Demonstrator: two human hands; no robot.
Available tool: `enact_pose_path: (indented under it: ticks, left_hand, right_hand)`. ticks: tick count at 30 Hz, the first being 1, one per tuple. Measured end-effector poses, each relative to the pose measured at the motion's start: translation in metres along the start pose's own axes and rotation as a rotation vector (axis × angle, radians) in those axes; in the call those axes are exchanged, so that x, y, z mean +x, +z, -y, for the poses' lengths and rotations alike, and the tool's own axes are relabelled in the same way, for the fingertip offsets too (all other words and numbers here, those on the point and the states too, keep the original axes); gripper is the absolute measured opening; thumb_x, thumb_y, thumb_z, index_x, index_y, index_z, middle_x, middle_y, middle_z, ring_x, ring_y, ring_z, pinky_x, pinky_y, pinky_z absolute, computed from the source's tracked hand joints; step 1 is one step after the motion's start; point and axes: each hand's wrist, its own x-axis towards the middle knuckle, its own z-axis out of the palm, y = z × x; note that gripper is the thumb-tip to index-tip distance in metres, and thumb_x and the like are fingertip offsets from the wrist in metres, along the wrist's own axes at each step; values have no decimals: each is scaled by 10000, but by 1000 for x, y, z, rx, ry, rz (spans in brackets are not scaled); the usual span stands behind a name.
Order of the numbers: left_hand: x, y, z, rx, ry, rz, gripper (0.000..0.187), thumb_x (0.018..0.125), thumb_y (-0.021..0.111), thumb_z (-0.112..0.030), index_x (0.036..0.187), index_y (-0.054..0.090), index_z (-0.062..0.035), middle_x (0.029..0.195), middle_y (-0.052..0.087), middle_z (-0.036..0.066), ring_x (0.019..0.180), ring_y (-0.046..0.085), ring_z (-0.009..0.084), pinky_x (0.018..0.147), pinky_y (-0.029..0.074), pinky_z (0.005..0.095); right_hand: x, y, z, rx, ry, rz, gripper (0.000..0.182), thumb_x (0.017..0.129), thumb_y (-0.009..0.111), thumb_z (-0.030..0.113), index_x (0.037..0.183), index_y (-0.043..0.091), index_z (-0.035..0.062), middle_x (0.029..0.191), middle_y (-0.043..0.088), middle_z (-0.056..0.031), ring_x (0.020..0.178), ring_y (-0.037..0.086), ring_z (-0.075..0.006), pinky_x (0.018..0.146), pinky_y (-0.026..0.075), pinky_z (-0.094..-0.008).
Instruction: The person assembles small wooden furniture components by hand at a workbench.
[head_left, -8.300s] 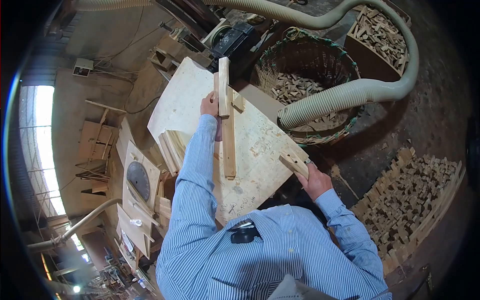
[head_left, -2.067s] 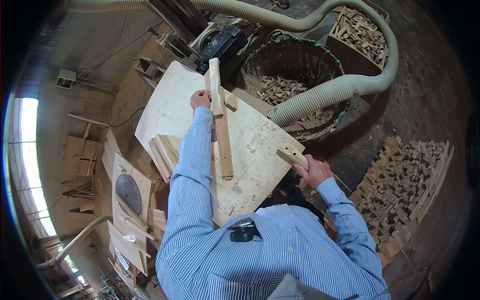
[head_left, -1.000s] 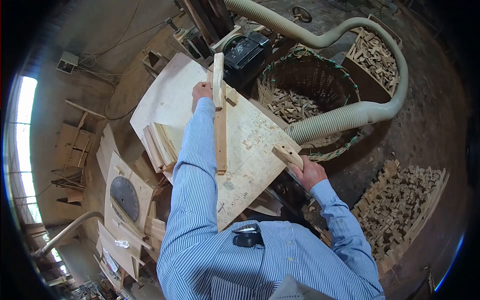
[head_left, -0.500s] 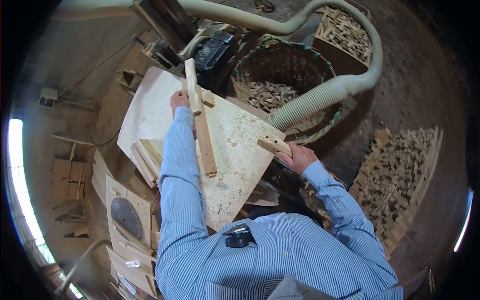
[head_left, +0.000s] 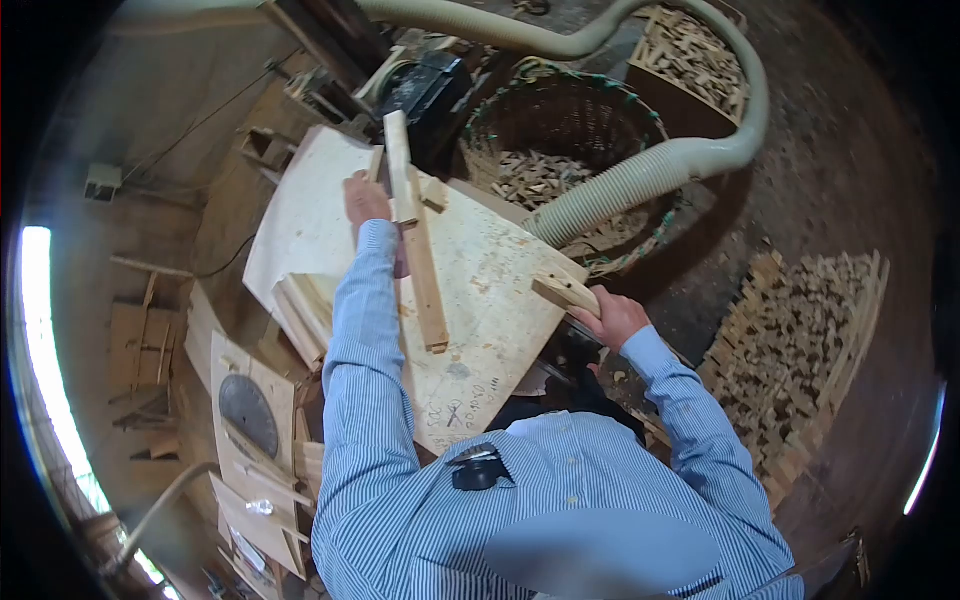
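Drilled wooden block [head_left: 566, 292] is at the table's [head_left: 500, 320] right corner, lying across the near-right edge, two dark holes in its top. Right hand [head_left: 617, 319] is clamped on its outer end, fingers wrapped round, thumb along the near side. Can't tell if the block is fixed to the table.

Left hand [head_left: 366, 199] is at the table's far end, just left of the pale batten [head_left: 399, 168]. A narrow wooden strip [head_left: 375, 164] pokes out beyond the hand, touching or nearly so; fingertips are hidden, can't tell if they're clamped on it.

Pale batten overlaps the far part of the long lath [head_left: 430, 290], which runs down mid-table toward the near corner. Small wooden block [head_left: 433, 193] is just right of the batten, near the far-right edge. Stack of boards [head_left: 303, 305] is at the left edge, beside the left forearm. Handwritten marks [head_left: 468, 405] near the near corner.

Off the table: black motor [head_left: 427, 88] beyond the far end; wicker basket [head_left: 665, 235] with wood offcuts [head_left: 535, 178] past the far-right edge, ribbed hose [head_left: 640, 188] running over its rim. Stacked wood pieces [head_left: 795, 350] on the floor to the right. Circular saw blade [head_left: 249, 414] on a panel, far left.
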Motion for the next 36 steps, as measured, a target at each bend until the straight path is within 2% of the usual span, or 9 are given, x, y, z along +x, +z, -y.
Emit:
enact_pose_path:
  ticks: [4, 6, 7, 9, 10, 14, 16, 19, 36]
  left_hand:
    - [-13, -11, 2, -6, 109, 101, 341, 872, 756, -180, 1200, 723, -89, 1125, 675, 172, 1050, 682, 355, 924, 563, 442]
    - [-17, -17, -2, -211, -185, 148, 372, 875, 794, -249, 1180, 733, -46, 1060, 728, 170, 1021, 712, 318, 913, 566, 424]
    - [-20, -4, 10, -205, -193, 155, 372, 875, 794, -249, 1180, 733, -46, 1060, 728, 170, 1021, 712, 318, 913, 566, 424]
    - [-12, 10, 21, -233, -414, 223, 384, 882, 814, -321, 1097, 765, -7, 977, 773, 166, 959, 743, 282, 891, 575, 409]
    - [-13, 14, 20, -127, -345, 164, 364, 900, 805, -339, 1027, 790, 2, 933, 787, 176, 883, 759, 267, 860, 589, 396]
    - [-6, 24, 12, -243, -377, 175, 289, 905, 820, -265, 985, 802, 12, 904, 785, 162, 779, 754, 227, 756, 615, 361]
    - [2, 29, 7, -530, -634, 220, 217, 906, 803, -211, 952, 801, 1, 866, 793, 142, 747, 764, 212, 744, 619, 362]
    - [16, 47, 14, -614, -687, 207, 190, 909, 806, -170, 978, 808, 6, 830, 793, 118, 660, 746, 158, 640, 616, 323]
    - [35, 41, -5, -644, -787, 184, 134, 922, 797, -116, 996, 824, -7, 829, 791, 86, 660, 714, 131, 626, 605, 308]
  right_hand:
    - [0, -4, 2, -17, 11, 29, 527, 1001, 636, 564, 1197, 590, 76, 966, 766, -221, 878, 746, -440, 771, 595, -550]
    - [4, -7, 3, -14, 35, 50, 520, 1005, 631, 562, 1197, 594, 79, 971, 768, -215, 875, 750, -432, 772, 598, -543]
    - [1, -7, 4, -15, 60, 82, 514, 1009, 625, 559, 1196, 598, 82, 976, 769, -210, 872, 754, -424, 773, 602, -536]
    - [0, -7, 3, -14, 47, 81, 508, 1011, 624, 555, 1200, 598, 85, 977, 769, -207, 869, 756, -418, 774, 604, -531]
    - [1, -7, 3, -11, 40, 70, 501, 1013, 622, 551, 1204, 599, 87, 978, 768, -204, 865, 758, -411, 775, 607, -526]
    - [0, -9, 4, -15, 53, 94, 515, 1015, 629, 541, 1221, 594, 71, 969, 766, -209, 857, 756, -411, 777, 608, -524]
    - [0, -12, 6, -16, 52, 104, 516, 1019, 624, 539, 1218, 594, 63, 968, 766, -210, 854, 755, -413, 771, 609, -523]
    - [-1, -14, 7, -13, 40, 96, 515, 1025, 619, 533, 1212, 594, 54, 962, 766, -213, 846, 755, -418, 759, 611, -521]
    - [4, -4, 3, 40, 2, 41, 465, 995, 678, 471, 1090, 578, 27, 895, 728, -253, 795, 735, -452, 721, 606, -531]
